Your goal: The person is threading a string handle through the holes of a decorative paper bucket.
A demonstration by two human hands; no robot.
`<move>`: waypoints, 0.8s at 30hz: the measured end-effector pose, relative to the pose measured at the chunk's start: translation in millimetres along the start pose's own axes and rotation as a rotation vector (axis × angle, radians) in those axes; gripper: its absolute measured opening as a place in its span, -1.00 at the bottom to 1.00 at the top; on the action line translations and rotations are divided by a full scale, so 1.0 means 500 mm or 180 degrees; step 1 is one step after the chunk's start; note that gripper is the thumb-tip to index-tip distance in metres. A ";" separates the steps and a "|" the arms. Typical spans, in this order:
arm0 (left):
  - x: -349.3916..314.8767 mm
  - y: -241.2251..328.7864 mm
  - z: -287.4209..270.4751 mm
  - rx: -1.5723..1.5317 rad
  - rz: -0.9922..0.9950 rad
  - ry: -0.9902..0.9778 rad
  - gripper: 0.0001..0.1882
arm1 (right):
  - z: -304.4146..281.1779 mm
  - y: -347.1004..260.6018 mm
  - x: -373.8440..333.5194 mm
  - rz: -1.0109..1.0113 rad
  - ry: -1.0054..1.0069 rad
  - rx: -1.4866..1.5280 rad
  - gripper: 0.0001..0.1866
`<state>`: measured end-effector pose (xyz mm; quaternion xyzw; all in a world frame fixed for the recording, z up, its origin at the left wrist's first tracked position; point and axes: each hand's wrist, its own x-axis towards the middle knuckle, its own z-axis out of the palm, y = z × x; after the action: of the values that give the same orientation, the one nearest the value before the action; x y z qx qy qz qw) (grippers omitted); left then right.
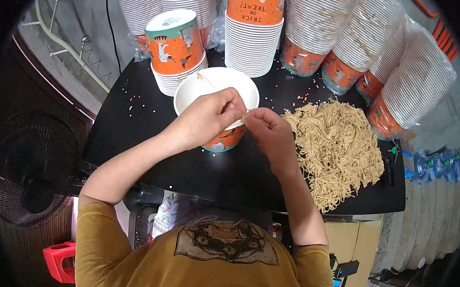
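Note:
A paper bucket [216, 85], white inside with an orange and green printed outside, is tilted so that its mouth faces me. A short tan cord [206, 81] shows at its far rim and runs down inside. My left hand [205, 113] is closed at the near right rim, thumb and forefinger pinched together. Right beside it, my right hand [270, 138] pinches too, fingertips almost touching the left ones. A tiny tan bit of cord shows between the two hands; most of it is hidden by the fingers.
A big heap of tan cords [337, 150] lies on the black table [228, 177] to the right. Tall stacks of nested paper buckets [250, 47] line the back, several in clear plastic. Small beads are scattered about. A black fan [33, 171] stands at left.

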<state>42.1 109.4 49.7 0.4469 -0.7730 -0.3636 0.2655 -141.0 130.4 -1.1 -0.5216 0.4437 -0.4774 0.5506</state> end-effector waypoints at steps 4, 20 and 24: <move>-0.008 0.010 0.004 0.0135 0.0127 0.0119 -0.91 | -0.002 -0.022 -0.005 0.0247 -0.0162 0.0257 -0.81; -0.016 -0.017 0.022 0.1892 0.2003 0.0902 -0.80 | -0.009 -0.027 0.000 0.0270 -0.0188 0.0134 -0.75; -0.022 -0.007 0.021 0.2427 0.2265 0.0911 -0.78 | -0.013 -0.026 0.001 0.0480 -0.0286 0.0528 -0.78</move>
<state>41.1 121.6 39.8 0.2672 -0.9099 0.1197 0.2940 -148.3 128.6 11.4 -0.4603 0.4155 -0.4458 0.6456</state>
